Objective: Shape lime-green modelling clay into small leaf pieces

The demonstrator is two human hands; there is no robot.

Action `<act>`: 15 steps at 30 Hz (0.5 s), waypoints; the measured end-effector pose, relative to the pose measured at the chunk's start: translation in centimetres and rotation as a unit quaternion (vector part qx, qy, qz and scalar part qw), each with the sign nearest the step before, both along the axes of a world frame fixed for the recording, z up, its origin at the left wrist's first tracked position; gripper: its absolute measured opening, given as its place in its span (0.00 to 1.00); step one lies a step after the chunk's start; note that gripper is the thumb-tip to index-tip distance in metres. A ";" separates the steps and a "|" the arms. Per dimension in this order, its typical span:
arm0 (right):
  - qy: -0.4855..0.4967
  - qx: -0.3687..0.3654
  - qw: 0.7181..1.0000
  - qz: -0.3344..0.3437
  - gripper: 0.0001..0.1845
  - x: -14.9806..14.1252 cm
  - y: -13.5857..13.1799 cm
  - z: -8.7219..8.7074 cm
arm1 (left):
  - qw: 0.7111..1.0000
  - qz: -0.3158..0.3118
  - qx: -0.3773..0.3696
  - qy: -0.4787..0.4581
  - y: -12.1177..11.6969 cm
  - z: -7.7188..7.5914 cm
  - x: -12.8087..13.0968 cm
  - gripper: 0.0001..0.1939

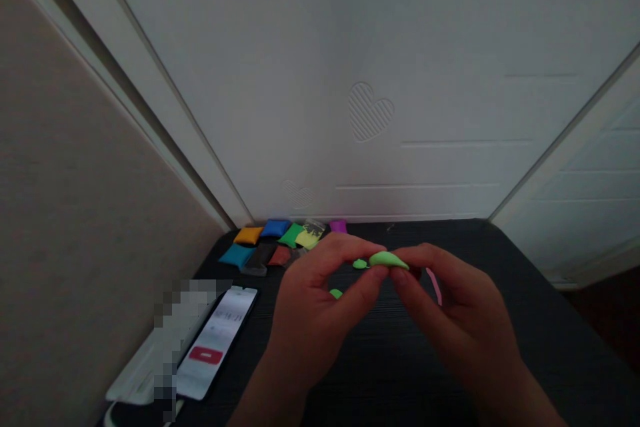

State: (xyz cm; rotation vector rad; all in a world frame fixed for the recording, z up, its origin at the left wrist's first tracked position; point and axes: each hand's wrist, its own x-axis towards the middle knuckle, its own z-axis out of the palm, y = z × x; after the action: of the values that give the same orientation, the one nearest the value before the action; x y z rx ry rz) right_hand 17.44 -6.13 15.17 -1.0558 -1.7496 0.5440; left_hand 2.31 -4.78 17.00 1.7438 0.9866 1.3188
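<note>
Both of my hands are raised over a dark table (525, 320) and pinch one light green piece of clay (389, 259) between them. My left hand (320, 307) grips its left end with thumb and forefinger. My right hand (450, 307) grips its right end. Two small green clay bits lie on the table behind my hands, one (359, 264) just left of the held piece and one (336, 293) lower, beside my left thumb. A thin pink strip (435, 285) shows by my right hand's fingers.
Several small coloured clay packets (280, 240) lie in a cluster at the table's far left edge against a white wall panel. A phone (216, 341) with a lit screen rests at the left, partly on a white object. A beige panel runs along the left.
</note>
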 end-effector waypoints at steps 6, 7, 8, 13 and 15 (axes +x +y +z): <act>0.001 -0.026 1.000 0.016 0.07 0.1 0.6 0.0 | 1.000 0.011 -0.017 -0.012 0.5 -0.3 0.1 0.09; 0.004 -0.032 0.999 0.018 0.06 0.2 0.6 0.0 | 1.000 0.011 -0.024 -0.014 0.5 -0.3 0.1 0.09; 0.008 -0.040 0.999 0.022 0.05 0.2 0.7 -0.1 | 0.999 0.011 -0.029 -0.017 0.5 -0.4 0.1 0.09; 0.025 -0.068 0.997 0.041 0.04 0.3 0.5 0.0 | 0.997 0.004 -0.032 -0.065 0.6 -1.3 0.4 0.10; 0.032 -0.072 0.996 0.044 0.04 0.4 0.6 0.1 | 0.994 0.026 -0.014 -0.109 0.7 -1.8 0.5 0.11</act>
State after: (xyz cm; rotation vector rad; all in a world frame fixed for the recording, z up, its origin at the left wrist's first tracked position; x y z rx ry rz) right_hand 17.81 -5.57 15.23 -1.0527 -1.7265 0.7599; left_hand 2.83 -4.04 15.23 1.5239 0.9260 1.4858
